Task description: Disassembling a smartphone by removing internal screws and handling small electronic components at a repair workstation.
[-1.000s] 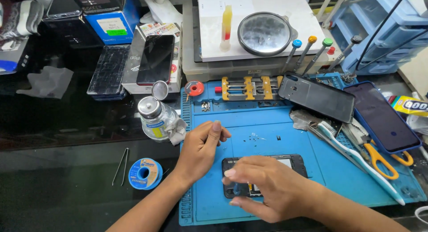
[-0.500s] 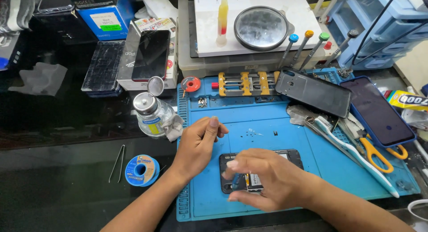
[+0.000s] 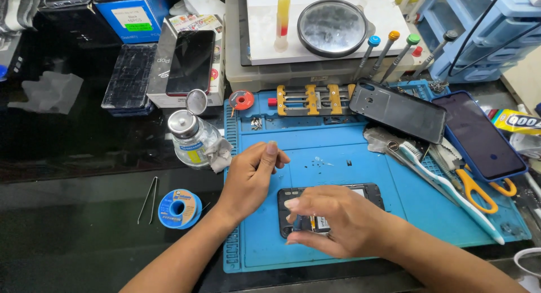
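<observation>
My right hand presses fingertips on the opened black phone to pin it flat (blue silicone mat underneath); left hand rests loosely curled, empty

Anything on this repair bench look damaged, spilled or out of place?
The opened phone under the right hand has its back off, its insides showing. A black back cover lies askew across the blue mat. Tiny loose screws sit near the mat's top left. Nothing looks spilled.

Single head cam — looks steeply down and forward at tabletop, close over blue mat.
</observation>
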